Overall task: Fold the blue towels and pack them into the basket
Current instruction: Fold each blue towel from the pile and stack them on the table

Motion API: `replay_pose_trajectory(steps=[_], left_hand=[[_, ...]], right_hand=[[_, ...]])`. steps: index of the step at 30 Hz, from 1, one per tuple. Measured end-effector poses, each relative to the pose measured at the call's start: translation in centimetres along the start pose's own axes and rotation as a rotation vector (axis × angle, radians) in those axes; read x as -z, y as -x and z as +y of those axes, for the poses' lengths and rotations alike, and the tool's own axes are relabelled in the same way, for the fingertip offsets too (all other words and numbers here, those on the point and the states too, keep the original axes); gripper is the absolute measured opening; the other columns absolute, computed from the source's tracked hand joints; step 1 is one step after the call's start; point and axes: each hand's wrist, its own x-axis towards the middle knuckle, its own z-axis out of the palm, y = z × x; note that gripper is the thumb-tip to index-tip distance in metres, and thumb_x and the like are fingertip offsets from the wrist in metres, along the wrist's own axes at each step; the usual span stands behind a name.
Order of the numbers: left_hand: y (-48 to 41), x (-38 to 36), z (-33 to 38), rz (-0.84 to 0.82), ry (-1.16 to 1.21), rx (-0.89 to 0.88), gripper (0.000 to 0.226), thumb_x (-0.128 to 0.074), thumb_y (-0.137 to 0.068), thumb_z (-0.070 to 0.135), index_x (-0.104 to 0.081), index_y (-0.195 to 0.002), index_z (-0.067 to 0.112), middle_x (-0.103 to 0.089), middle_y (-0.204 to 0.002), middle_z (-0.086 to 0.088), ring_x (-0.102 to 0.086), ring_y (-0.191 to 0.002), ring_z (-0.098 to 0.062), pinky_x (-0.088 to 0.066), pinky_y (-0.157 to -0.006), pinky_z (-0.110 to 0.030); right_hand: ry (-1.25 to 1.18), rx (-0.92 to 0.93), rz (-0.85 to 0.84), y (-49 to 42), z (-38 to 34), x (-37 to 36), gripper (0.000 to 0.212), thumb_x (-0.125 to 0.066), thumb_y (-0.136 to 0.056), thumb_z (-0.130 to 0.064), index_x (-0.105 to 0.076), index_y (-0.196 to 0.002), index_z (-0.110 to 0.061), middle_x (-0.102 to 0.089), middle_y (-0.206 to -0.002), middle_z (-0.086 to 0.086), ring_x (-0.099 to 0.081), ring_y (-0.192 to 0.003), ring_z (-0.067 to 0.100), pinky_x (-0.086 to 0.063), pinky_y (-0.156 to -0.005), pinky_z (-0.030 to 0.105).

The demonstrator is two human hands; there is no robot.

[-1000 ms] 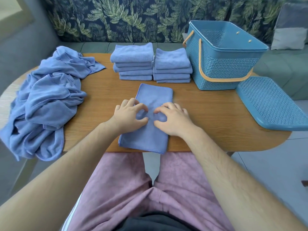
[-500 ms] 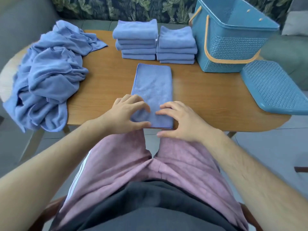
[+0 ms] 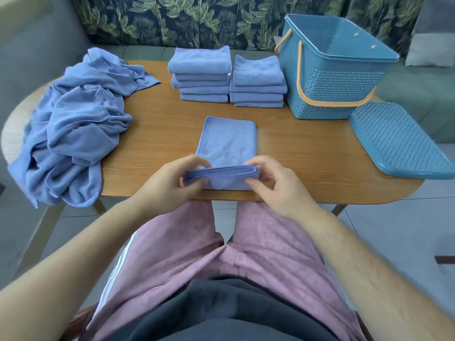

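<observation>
L hand [image 3: 170, 183] & R hand [image 3: 275, 185] each pinch near edge of half-folded blue microfibre towel [image 3: 227, 143], lifted off wooden desk [image 3: 307, 153].

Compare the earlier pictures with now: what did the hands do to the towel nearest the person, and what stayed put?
Both hands slid back from the middle of the half-folded towel to its near end. The left hand and right hand now pinch that end and have lifted it off the table. The folded stacks, unfolded pile, basket and lid stayed put.
</observation>
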Motion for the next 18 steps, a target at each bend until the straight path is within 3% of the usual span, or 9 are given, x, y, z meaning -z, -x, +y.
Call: replay_pose_trajectory(steps=[3,7,9,11,13,16,18], left_hand=[[-1.5,-0.1,0.8,0.112,0.172,0.1,0.034,-0.068,-0.095,0.024,-0.052,-0.119,0.042,-0.059,-0.082,-0.004,-0.049,-0.071,-0.031,-0.045,-0.067,-0.037],[-4.0,-0.2,0.6,0.162,0.353,0.135,0.029,-0.063,-0.098,0.029,-0.048,-0.121,0.038,-0.052,-0.082,-0.026,-0.044,-0.068,-0.037,-0.038,-0.063,-0.039],[-5.0,0.0,0.6,0.111,0.389,0.149,0.032,-0.068,-0.093,0.033,-0.051,-0.12,0.035,-0.057,-0.089,-0.015,-0.049,-0.074,-0.029,-0.041,-0.068,-0.038],[-6.1,0.0,0.2,0.095,0.314,0.137,0.026,-0.074,-0.09,0.023,-0.06,-0.109,0.033,-0.061,-0.097,0.017,-0.052,-0.081,-0.005,-0.04,-0.074,-0.025],[-7.5,-0.1,-0.4,0.133,0.253,0.185,0.023,-0.074,-0.089,0.016,-0.066,-0.099,0.035,-0.063,-0.095,0.024,-0.048,-0.071,0.001,-0.039,-0.068,-0.022],[-9.6,-0.4,-1.4,0.186,0.184,0.278,0.018,-0.072,-0.09,0.018,-0.069,-0.099,0.033,-0.057,-0.074,0.033,-0.045,-0.059,0.0,-0.035,-0.058,-0.015],[-10.9,-0.6,-1.9,0.214,0.151,0.308,0.019,-0.071,-0.09,0.019,-0.068,-0.104,0.032,-0.055,-0.072,0.03,-0.047,-0.062,0.004,-0.035,-0.059,-0.011]], right_hand=[[-0.113,-0.071,0.11,-1.2,-0.5,0.1,0.042,-0.07,-0.093,-0.015,-0.048,-0.117,-0.041,-0.066,-0.079,0.005,-0.061,-0.065,0.028,-0.049,-0.067,0.036],[-0.145,-0.128,0.191,-4.0,-0.1,0.1,0.025,-0.064,-0.096,-0.01,-0.055,-0.095,-0.034,-0.056,-0.074,0.013,-0.048,-0.057,0.032,-0.038,-0.054,0.038],[-0.141,-0.174,0.196,-5.3,0.5,0.0,0.024,-0.06,-0.097,-0.007,-0.061,-0.087,-0.029,-0.054,-0.068,0.009,-0.04,-0.052,0.02,-0.034,-0.053,0.031],[-0.14,-0.211,0.207,-6.7,1.2,0.1,0.021,-0.059,-0.098,-0.008,-0.066,-0.089,-0.026,-0.051,-0.061,-0.011,-0.037,-0.052,0.006,-0.032,-0.053,0.021],[-0.111,-0.226,0.231,-8.2,1.6,0.2,0.018,-0.059,-0.099,-0.011,-0.069,-0.095,-0.025,-0.05,-0.061,-0.02,-0.042,-0.053,0.005,-0.031,-0.055,0.014],[-0.047,-0.23,0.259,-10.5,2.1,0.0,0.015,-0.061,-0.098,-0.015,-0.071,-0.104,-0.024,-0.056,-0.081,-0.02,-0.051,-0.066,-0.002,-0.036,-0.066,0.011],[0.015,-0.239,0.224,-11.7,2.7,-0.2,0.017,-0.064,-0.096,-0.019,-0.07,-0.111,-0.024,-0.059,-0.1,-0.017,-0.054,-0.081,-0.008,-0.04,-0.079,0.012]])
